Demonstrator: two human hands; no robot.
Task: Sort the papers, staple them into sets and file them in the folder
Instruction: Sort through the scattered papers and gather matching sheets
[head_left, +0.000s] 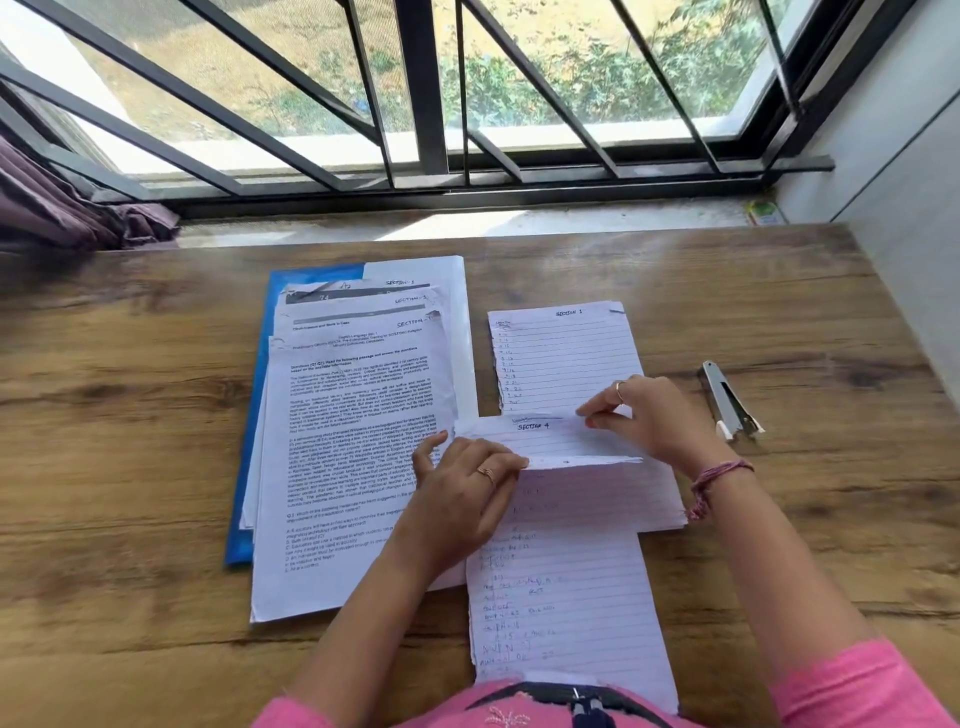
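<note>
Lined sheet (566, 597) nearest, both hands' fingers (597, 413) pinching folded paper (550, 441)

lined papers (563, 597) centre, overlapping | printed stack (353, 441) on blue folder (249, 415) | stapler (727, 405) right

Pink sleeves (852, 691), rings on both hands — a pinkish thread bracelet (714, 478), seemingly, at the right wrist.
</note>
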